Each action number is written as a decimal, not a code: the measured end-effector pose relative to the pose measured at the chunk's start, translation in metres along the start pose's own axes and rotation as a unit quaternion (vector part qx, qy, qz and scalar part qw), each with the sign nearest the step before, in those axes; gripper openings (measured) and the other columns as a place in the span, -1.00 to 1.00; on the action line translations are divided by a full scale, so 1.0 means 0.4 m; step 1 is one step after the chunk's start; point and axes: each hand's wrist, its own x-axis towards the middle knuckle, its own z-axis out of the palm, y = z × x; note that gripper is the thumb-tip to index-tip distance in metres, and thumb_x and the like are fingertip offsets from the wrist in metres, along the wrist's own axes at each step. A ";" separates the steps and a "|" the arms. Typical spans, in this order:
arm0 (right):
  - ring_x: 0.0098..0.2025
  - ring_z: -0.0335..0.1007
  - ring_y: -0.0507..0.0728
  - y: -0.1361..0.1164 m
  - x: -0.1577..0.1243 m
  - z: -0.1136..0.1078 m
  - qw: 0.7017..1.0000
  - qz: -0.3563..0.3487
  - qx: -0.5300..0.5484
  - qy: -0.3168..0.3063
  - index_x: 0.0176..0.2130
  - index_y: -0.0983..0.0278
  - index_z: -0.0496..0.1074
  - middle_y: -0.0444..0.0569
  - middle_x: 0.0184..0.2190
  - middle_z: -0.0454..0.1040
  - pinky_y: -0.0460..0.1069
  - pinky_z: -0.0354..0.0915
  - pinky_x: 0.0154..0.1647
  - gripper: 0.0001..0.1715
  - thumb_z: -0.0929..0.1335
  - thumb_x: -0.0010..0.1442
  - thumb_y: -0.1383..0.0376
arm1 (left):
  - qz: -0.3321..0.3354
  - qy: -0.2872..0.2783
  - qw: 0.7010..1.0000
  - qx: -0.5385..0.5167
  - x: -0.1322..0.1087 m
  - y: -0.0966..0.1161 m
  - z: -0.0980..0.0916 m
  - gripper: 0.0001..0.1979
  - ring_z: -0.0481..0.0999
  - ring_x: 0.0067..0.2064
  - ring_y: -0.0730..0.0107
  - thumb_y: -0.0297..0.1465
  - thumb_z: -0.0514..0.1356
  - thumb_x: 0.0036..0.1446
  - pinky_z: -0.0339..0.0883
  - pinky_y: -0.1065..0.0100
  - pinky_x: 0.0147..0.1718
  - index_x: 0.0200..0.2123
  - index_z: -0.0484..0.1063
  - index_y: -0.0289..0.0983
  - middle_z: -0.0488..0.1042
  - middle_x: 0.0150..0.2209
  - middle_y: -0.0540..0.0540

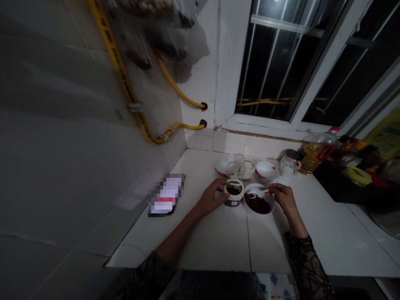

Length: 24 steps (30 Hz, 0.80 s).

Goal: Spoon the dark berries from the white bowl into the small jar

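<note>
My left hand (212,198) is wrapped round a small white jar (234,193) with dark contents, which stands on the white counter (218,237). Just right of the jar sits a white bowl (259,203) holding a dark red-brown mixture. My right hand (283,196) pinches the handle of a white spoon (258,192) whose bowl end rests over the mixture. Both forearms come in from the bottom edge in dark lace sleeves.
Behind the jar stand two more white bowls (266,171), a clear glass container (246,168) and a lidded jar (289,162). A bottle of oil (315,152) and other bottles crowd the right. A flat packet (166,195) lies at left. Yellow gas hoses (125,79) run down the wall.
</note>
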 end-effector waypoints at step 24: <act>-0.39 0.50 0.16 -0.025 -0.066 0.043 0.959 -0.232 -0.121 0.105 -0.25 0.23 0.53 0.00 -0.45 0.59 0.02 0.38 -0.26 -0.63 0.25 0.24 0.07 | -0.015 0.003 1.000 -0.004 -0.002 -0.004 -0.002 -0.66 0.43 0.12 0.13 -0.27 0.26 0.15 0.44 0.25 -0.10 -0.01 0.41 -0.20 0.43 0.09 -0.21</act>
